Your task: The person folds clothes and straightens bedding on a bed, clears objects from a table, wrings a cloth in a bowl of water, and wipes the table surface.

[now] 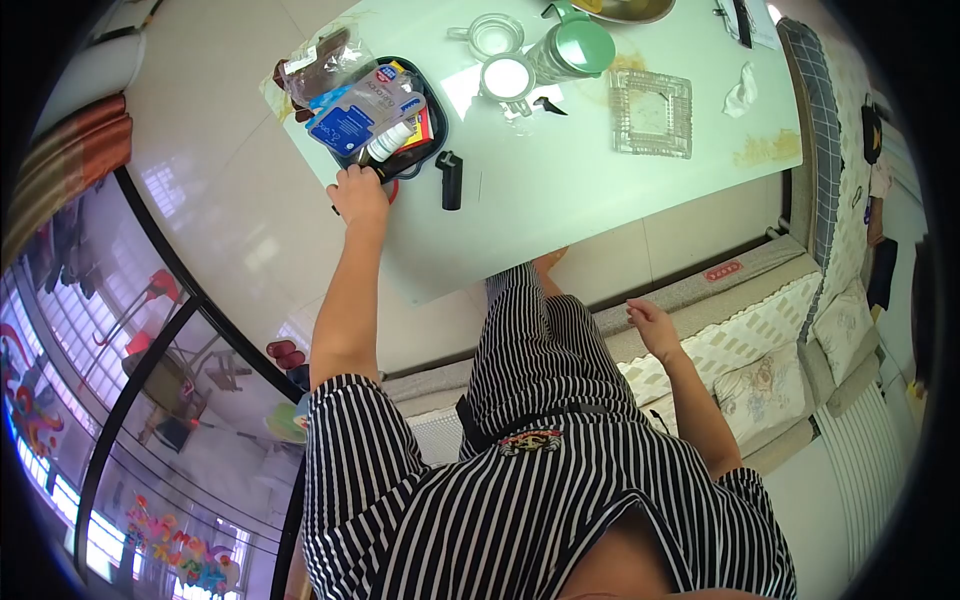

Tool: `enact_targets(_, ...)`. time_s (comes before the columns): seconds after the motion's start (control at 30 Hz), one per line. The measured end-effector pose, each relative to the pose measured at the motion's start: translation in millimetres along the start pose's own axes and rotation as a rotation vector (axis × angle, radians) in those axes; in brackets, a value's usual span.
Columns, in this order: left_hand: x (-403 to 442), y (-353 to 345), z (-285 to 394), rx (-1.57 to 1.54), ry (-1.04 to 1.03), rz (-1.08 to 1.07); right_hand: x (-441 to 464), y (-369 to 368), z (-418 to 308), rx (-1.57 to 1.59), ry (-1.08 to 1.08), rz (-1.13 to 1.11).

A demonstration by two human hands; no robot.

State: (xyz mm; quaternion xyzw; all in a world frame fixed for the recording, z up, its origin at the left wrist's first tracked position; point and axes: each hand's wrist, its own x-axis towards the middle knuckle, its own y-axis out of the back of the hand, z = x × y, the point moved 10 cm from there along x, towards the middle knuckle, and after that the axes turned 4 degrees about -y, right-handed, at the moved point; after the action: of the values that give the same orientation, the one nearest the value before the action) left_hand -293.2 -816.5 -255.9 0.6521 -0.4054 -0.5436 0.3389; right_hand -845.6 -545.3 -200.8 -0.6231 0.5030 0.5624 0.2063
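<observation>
A pale glass-like worktop (560, 180) with yellowed stains catches a bright reflection near its far side. Around it runs a light tiled floor (230, 60). To the right stands a sofa (735, 312) with a white patterned cover and a floral pillow (762, 388). At left, a black frame (157, 231) holds glossy panes (245, 480), lit violet-white, below an orange striped cloth (95, 150).

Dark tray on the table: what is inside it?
Visible: a blue-and-clear packet, a white bottle and a red-and-yellow item. They cover most of the tray, so anything beneath cannot be seen.
</observation>
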Motion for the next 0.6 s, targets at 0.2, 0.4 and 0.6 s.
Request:
enact_targets(0.2,-36,8,50,-0.369,0.054,0.022,-4,-21,-10,0.078,-0.016,-0.052)
enact_targets(0.4,-59,-62,108,-0.56,0.292,-0.214,-2,-19,-3,0.045,-0.005,-0.043)
enact_targets(0.6,-33,-93,124,-0.486,0.159,-0.187,-17,-18,15,-0.006,-0.072,-0.063)
